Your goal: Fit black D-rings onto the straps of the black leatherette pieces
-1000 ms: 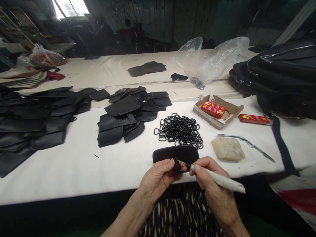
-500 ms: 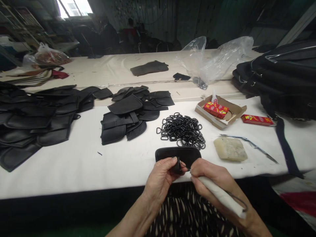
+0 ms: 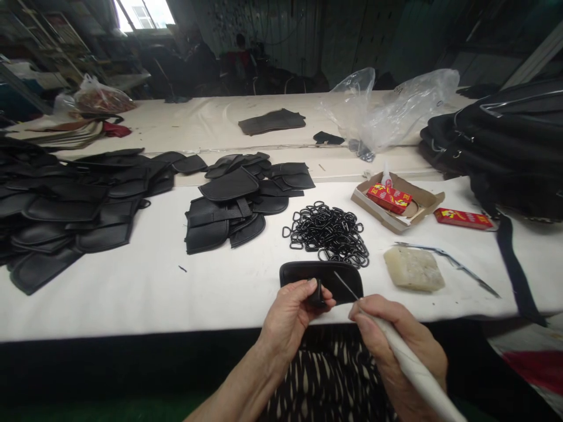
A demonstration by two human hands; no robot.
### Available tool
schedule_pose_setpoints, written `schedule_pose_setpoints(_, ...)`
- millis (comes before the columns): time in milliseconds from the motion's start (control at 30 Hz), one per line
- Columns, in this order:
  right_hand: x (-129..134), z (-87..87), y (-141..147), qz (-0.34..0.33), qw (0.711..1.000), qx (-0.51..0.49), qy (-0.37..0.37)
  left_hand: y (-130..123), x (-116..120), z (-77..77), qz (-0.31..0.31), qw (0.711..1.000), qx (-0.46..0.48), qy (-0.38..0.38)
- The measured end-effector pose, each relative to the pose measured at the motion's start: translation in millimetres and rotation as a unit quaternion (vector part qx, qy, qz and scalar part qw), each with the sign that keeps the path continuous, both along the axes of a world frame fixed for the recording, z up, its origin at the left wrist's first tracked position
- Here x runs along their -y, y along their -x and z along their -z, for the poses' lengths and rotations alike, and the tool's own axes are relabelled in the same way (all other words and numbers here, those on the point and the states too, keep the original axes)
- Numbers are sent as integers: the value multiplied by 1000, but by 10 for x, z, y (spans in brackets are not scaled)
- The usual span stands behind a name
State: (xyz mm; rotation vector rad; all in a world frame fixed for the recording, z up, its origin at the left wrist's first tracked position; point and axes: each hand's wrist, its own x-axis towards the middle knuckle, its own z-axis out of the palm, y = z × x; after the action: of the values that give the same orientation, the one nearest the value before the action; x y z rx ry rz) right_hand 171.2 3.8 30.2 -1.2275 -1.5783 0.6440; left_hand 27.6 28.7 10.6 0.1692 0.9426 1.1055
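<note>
At the front edge of the table, my left hand (image 3: 292, 308) pinches a small folded end of black leather (image 3: 317, 295) between thumb and fingers. This end seems to belong to the black leather flap (image 3: 321, 271) lying just behind, though the join is hidden. My right hand (image 3: 396, 334) is closed around the white wrapped handle of an awl (image 3: 411, 357). Its thin metal shaft points up and left over the flap, apart from the pinched end. Just beyond the flap lies a heap of black metal D-rings (image 3: 328, 231).
Stacks of black leather pieces (image 3: 224, 214) spread across the left. To the right are a yellowish block (image 3: 414, 268), metal tweezers (image 3: 457, 265), a cardboard tray (image 3: 378, 217) with a red box, another red box (image 3: 464, 218) and a black bag (image 3: 505, 146). Plastic bags (image 3: 396, 114) stand behind.
My right hand has drawn the awl back to the right and down, away from the pinched leather, so its shaft now shows. My left hand keeps its hold. The view has shifted slightly.
</note>
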Motion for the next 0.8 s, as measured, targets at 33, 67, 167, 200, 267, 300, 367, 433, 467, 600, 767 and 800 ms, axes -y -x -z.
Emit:
schedule_pose_setpoints(33, 13, 43, 46, 13, 999, 21, -26, 0, 1, 0, 0, 1000, 1, -2)
schedule_pose_setpoints(67, 18, 86, 86, 19, 997, 51, -62, 0, 2, 1, -1, 1000, 3, -5)
schedule_pose_setpoints(167, -10, 211, 156, -8, 975, 136, -173, 1, 7, 11, 1, 1000, 3, -19)
schedule_pose_setpoints(200, -25, 248, 167, -24, 968, 150, -201, 1, 9, 18, -2, 1000, 3, -24)
schedule_pose_setpoints(267, -51, 311, 186, -53, 956, 158, -242, -1, 13, 31, -10, 1000, 3, -27)
schedule_pose_setpoints(300, -58, 336, 197, -59, 952, 161, -255, -2, 15, 36, -14, 1000, 3, -25)
schedule_pose_setpoints(367, -61, 369, 222, -56, 947, 172, -265, -4, 18, 43, -15, 1000, 0, -21)
schedule_pose_setpoints(433, -56, 381, 247, -53, 946, 183, -261, -3, 22, 45, -8, 1000, -3, -22)
schedule_pose_setpoints(467, -53, 380, 256, -54, 946, 188, -260, -1, 24, 44, -5, 1000, -3, -25)
schedule_pose_setpoints(600, -43, 360, 265, -56, 938, 207, -274, 12, 35, 42, 13, 999, -3, -31)
schedule_pose_setpoints(767, -33, 347, 261, -41, 933, 237, -266, 15, 52, 60, 27, 998, -23, -44)
schedule_pose_setpoints(800, -31, 345, 262, -39, 933, 239, -267, 12, 56, 62, 28, 998, -28, -47)
